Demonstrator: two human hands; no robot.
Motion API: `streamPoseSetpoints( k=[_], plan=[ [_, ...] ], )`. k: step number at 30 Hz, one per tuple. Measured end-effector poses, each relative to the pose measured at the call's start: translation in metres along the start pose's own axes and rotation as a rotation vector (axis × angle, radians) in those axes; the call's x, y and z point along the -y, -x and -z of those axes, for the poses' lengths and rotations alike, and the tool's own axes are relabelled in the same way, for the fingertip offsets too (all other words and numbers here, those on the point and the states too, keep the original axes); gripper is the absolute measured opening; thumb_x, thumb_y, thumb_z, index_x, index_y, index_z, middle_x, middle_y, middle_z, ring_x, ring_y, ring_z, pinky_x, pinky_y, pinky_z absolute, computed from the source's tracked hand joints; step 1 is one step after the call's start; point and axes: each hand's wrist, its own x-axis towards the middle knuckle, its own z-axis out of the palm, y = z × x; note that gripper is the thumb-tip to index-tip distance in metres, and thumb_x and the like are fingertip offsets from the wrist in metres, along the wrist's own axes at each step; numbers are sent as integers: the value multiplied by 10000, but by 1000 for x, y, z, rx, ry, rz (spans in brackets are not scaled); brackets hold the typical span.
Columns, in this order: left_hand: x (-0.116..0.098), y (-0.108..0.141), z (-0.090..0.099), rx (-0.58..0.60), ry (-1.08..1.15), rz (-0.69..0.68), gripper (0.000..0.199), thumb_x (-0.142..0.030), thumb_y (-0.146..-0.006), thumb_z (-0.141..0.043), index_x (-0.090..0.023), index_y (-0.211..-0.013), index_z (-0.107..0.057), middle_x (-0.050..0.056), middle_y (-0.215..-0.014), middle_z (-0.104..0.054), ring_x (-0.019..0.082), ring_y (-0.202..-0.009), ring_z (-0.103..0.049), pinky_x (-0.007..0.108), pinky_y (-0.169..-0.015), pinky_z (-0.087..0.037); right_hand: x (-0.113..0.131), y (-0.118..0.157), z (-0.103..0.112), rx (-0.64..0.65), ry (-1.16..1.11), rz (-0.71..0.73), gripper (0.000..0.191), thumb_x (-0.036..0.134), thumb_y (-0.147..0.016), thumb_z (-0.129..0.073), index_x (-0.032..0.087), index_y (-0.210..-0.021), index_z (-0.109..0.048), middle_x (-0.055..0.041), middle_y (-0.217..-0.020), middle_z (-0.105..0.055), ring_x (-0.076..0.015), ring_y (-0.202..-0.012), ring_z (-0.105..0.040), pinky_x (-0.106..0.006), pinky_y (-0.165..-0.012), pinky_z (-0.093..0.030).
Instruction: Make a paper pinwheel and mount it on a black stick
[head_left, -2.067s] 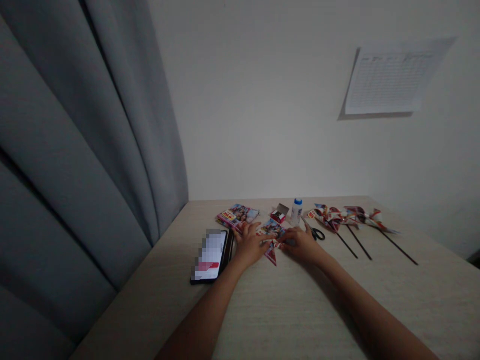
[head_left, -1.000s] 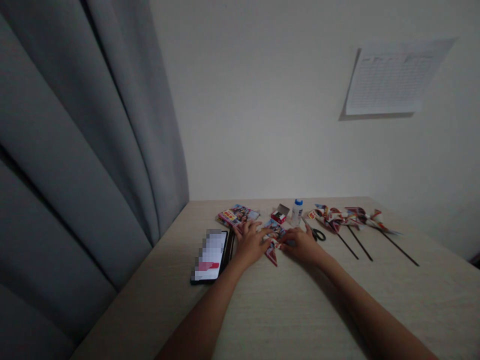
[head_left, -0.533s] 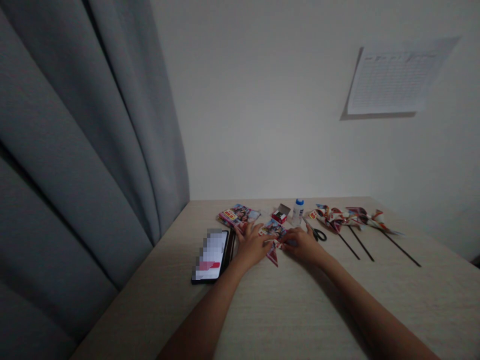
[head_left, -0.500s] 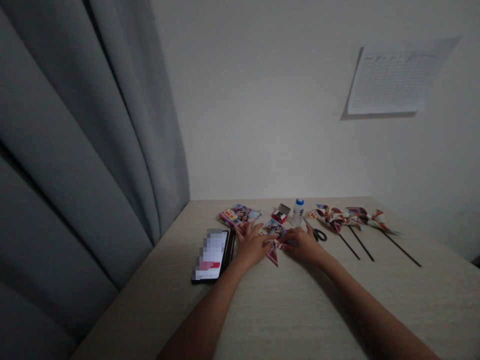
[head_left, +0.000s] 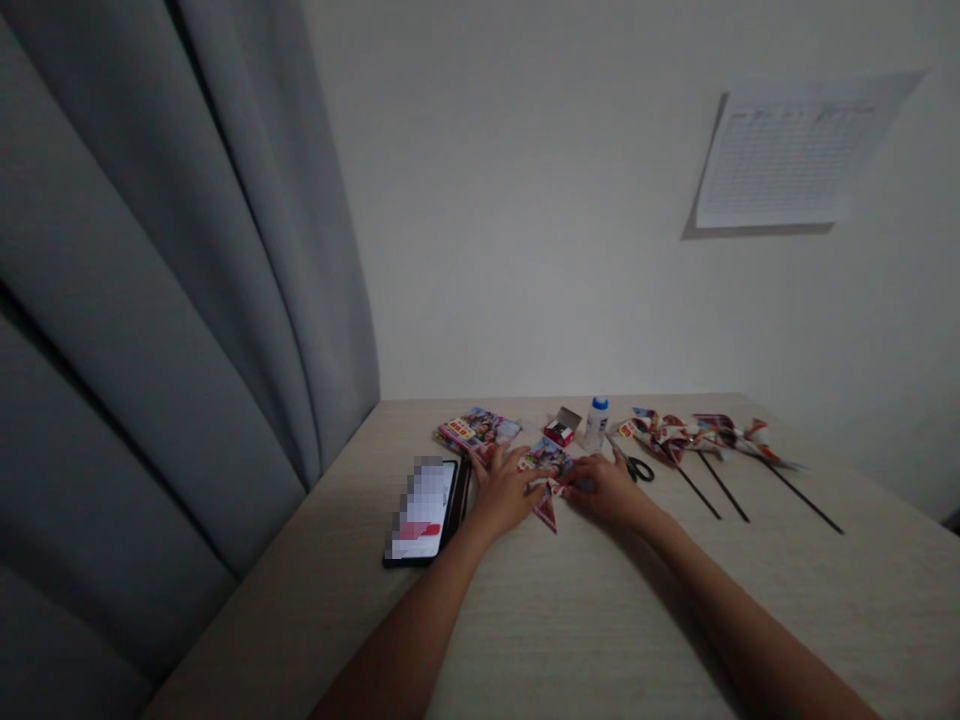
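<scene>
A colourful printed paper [head_left: 545, 457], cut and partly folded, lies flat on the table between my hands, with a pointed corner toward me. My left hand [head_left: 508, 490] rests on its left side, fingers spread and laid flat. On the right edge, my right hand [head_left: 606, 488] has its fingers curled together in a pinch on the paper. My fingers hide part of the folds. Just beyond the right hand lie scissors [head_left: 640, 469] with black handles. A clear bottle with a blue cap [head_left: 598, 424] stands behind it.
Paper pinwheels [head_left: 667, 437] on black sticks lie at the right. A stack of printed sheets [head_left: 480, 430] sits behind my left hand, near a small open red box [head_left: 561, 430]. Left of my forearm is a phone [head_left: 420, 515]. A grey curtain [head_left: 187, 300] hangs beside the table.
</scene>
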Motion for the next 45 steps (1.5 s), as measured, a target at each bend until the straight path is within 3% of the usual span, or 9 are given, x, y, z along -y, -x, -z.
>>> streamPoseSetpoints(
  k=[9, 16, 29, 45],
  plan=[
    [-4, -2, 3, -44, 82, 28, 310, -417, -895, -669, -491, -1196, -682, -63, -1525, -473, 331, -1452, -269, 770, -1121, 90, -2, -1, -1, 2, 1, -15, 212, 399, -864, -640, 326, -1014, -772, -42, -1133, -736, -321, -1235, -560, -685, -1170, 8],
    [-4, 0, 3, 10, 67, 36, 272, -414, -911, -640, -515, -1157, -703, -69, -1547, -447, 330, -1466, -234, 752, -1115, 129, -1, -1, 0, 10, 2, -8, 227, 389, -875, -631, 306, -1034, -770, -61, -1158, -729, -314, -1238, -557, -674, -1173, 24],
    [-2, -1, 5, 84, 1, 49, 276, -489, -927, -590, -562, -1181, -671, -68, -1570, -419, 363, -1480, -224, 816, -1067, 89, -2, -1, -3, -19, 27, 3, 224, 388, -874, -624, 321, -1025, -776, -52, -1157, -730, -302, -1224, -574, -653, -1190, -10],
    [-1, 0, 4, 93, 31, 56, 295, -503, -927, -590, -558, -1208, -660, -48, -1572, -418, 378, -1486, -206, 803, -1082, 88, -1, 0, 0, 6, 22, -15, 239, 392, -870, -618, 316, -1035, -773, -52, -1163, -725, -305, -1230, -562, -655, -1183, -7]
  ],
)
